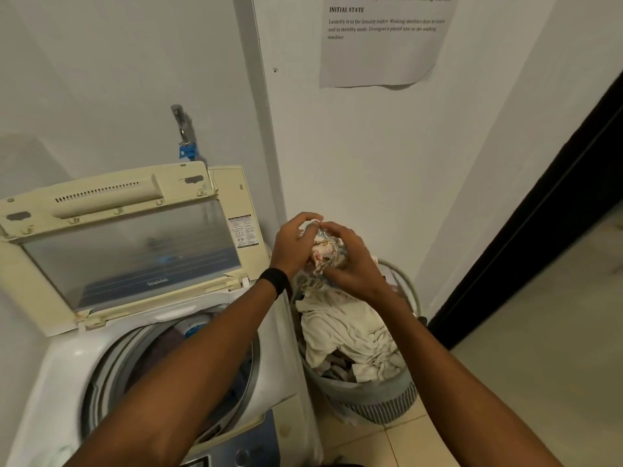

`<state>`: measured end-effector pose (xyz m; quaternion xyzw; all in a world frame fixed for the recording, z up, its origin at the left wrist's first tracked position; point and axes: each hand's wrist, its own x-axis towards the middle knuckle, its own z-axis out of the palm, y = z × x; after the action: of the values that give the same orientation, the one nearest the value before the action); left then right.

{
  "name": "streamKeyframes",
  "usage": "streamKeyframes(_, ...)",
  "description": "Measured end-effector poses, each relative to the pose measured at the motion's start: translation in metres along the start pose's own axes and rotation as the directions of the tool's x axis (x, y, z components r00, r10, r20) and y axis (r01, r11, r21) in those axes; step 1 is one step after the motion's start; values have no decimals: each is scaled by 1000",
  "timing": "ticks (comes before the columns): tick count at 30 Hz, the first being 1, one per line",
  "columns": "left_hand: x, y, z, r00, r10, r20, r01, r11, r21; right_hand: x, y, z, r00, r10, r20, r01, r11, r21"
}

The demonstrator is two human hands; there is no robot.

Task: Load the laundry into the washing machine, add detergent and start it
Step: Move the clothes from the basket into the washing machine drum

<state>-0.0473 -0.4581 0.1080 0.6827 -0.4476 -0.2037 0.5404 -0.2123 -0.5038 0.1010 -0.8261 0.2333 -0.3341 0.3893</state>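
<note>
One washer (pixel 64 369), one basket (pixel 374 401), one held cloth (pixel 325 252), one left hand (pixel 290 246), one right hand (pixel 355 266)

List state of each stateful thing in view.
washing machine lid: open, propped up.
drum: holds some dark laundry.
laundry basket: holds laundry, white cloth on top.
patterned cloth: bunched, held above basket.
left hand: grips patterned cloth.
right hand: grips patterned cloth.

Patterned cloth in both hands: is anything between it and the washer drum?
Nothing visible does. The cloth, gripped by the left hand and right hand above the basket, has an open way left and down to the drum: the lid is raised. Only the person's own left forearm crosses above the opening.
</note>
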Motion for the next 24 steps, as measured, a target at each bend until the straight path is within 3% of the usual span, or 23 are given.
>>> streamKeyframes(4,9,3,-9,993,-111,48,115,988,-99,4,-6,3,995,-67,-73,70,997,34)
streamKeyframes(7,11,9,-16,979,-184,93,197,966,-169,9,-7,8,991,-72,-116,43,970,-238)
streamKeyframes(9,10,17,-17,970,-213,117,237,936,-259,13,-6,9,988,-34,-153,-6,967,-254)
streamKeyframes(13,5,20,-23,970,-141,197,204,914,-350,27,-11,-3,916,253,-312,-224,966,127)
streamKeyframes(16,-3,9,-21,948,20,318,56,972,-229,34,-14,-11,823,447,-350,-293,863,412)
streamKeyframes(19,-2,3,-16,970,111,217,-96,992,-81,36,-12,-18,742,583,-331,-335,750,570)
streamKeyframes(21,2,4,-14,986,131,99,-122,988,-94,33,-8,-20,740,576,-348,-368,779,507)
streamKeyframes(24,10,10,-15,983,171,68,-167,985,-51,26,-9,-22,886,281,-369,-252,959,127)
